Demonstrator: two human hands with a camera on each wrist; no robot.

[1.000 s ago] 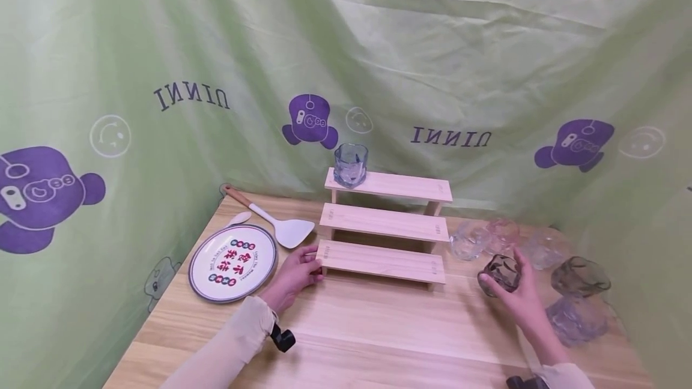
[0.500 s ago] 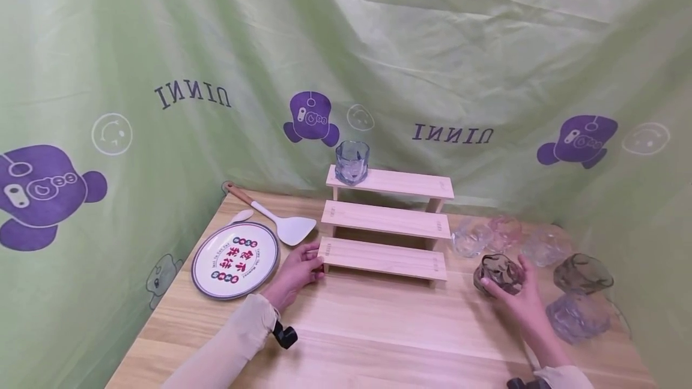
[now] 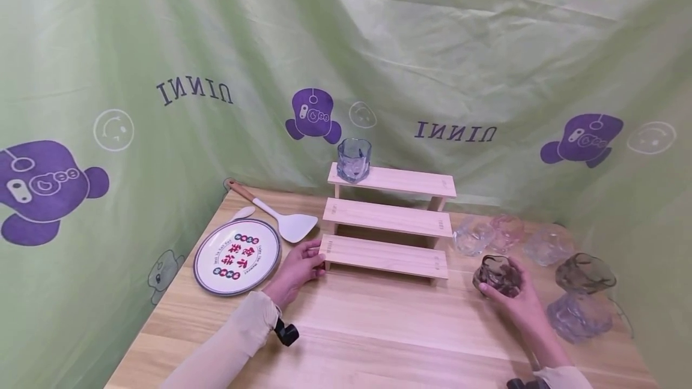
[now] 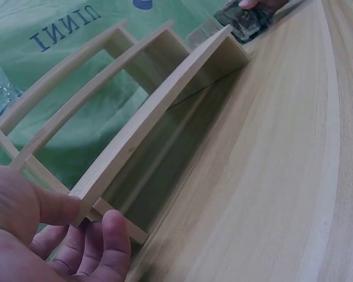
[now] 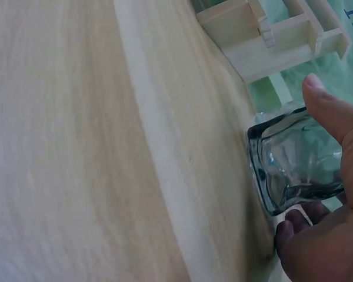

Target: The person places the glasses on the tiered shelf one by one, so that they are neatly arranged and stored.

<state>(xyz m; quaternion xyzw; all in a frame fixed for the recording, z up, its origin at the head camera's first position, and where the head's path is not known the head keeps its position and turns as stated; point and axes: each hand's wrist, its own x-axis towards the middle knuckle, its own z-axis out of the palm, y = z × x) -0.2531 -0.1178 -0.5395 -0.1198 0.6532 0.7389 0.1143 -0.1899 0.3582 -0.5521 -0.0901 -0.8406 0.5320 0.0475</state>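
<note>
A three-step wooden stand stands mid-table. My left hand holds the left end of its lowest step, thumb on the board and fingers curled beneath, as the left wrist view shows. To the right of the stand, my right hand grips a dark smoky glass. In the right wrist view the glass lies between thumb and fingers, its thick base close to the tabletop. A bluish glass sits at the left end of the top step.
Right of the stand are clear glasses, a pink glass, another smoky glass and a purplish glass. On the left lie a printed plate, a white spatula and a spoon. A green curtain hangs behind.
The smoky glass in my right hand has shifted slightly left and turned a little, and my right fingers have come closer around it. My left hand keeps its hold on the stand.
</note>
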